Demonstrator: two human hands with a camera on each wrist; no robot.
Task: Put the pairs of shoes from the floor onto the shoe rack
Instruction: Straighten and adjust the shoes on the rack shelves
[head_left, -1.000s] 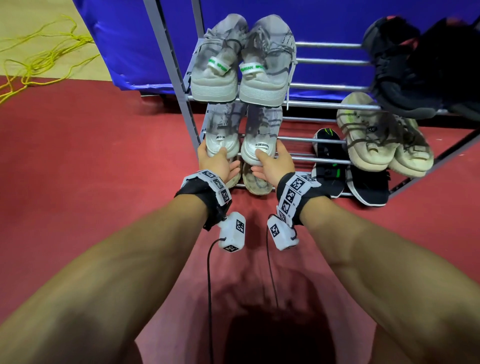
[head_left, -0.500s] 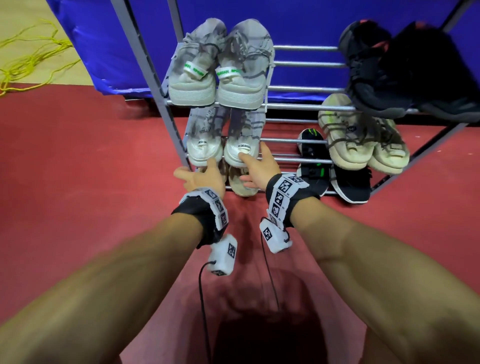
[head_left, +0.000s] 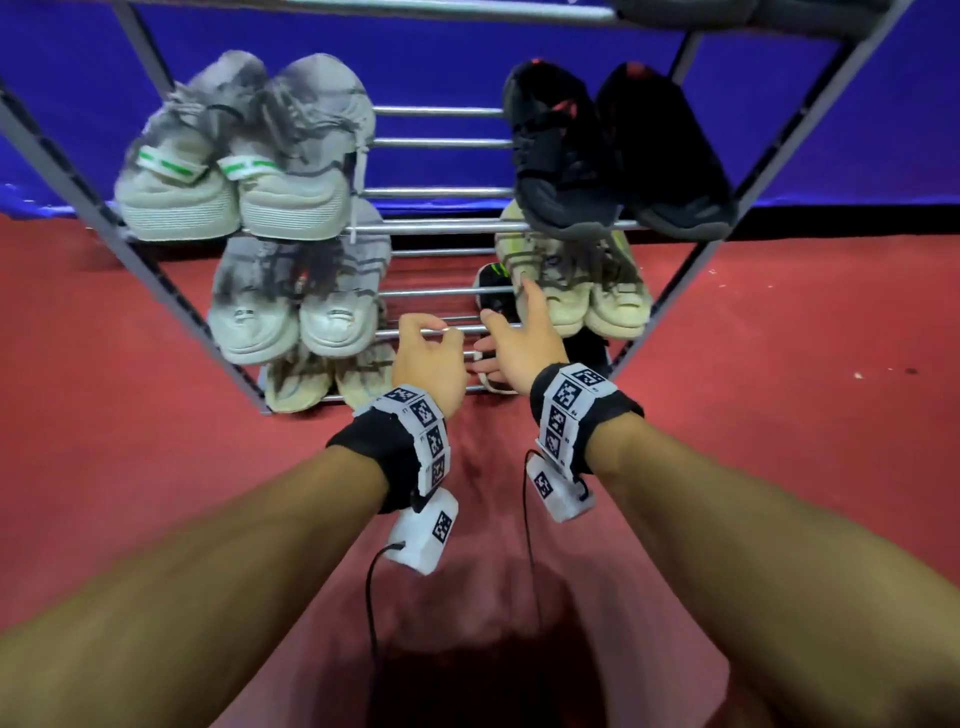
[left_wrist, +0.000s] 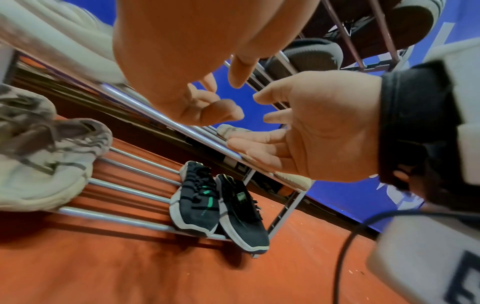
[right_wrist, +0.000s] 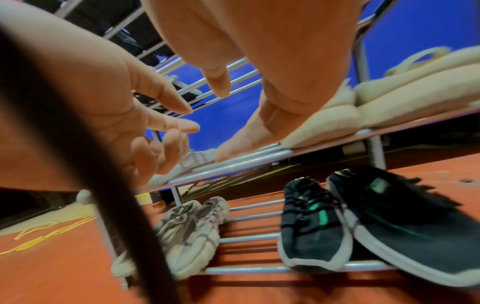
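The metal shoe rack (head_left: 441, 226) holds several pairs. A grey-white pair (head_left: 291, 317) sits on the middle shelf at the left, free of both hands. My left hand (head_left: 431, 338) hovers in front of the middle shelf's bars, fingers loosely curled and holding nothing. My right hand (head_left: 511, 327) is beside it with fingers spread, near the cream pair (head_left: 587, 296). A black-and-green pair (left_wrist: 218, 205) lies on the bottom shelf below the hands and is partly hidden in the head view. In the left wrist view both palms are bare.
A grey pair with green bands (head_left: 239, 171) and a black pair (head_left: 613, 156) fill the upper shelf. A beige pair (right_wrist: 192, 232) lies bottom left. Red carpet (head_left: 779, 415) surrounds the rack, with a blue wall (head_left: 441, 67) behind. Yellow cord (right_wrist: 39, 232) lies far left.
Both hands have let go of the grey-white pair on the middle shelf and moved right to the middle of the rack. The right hand's fingers have spread.
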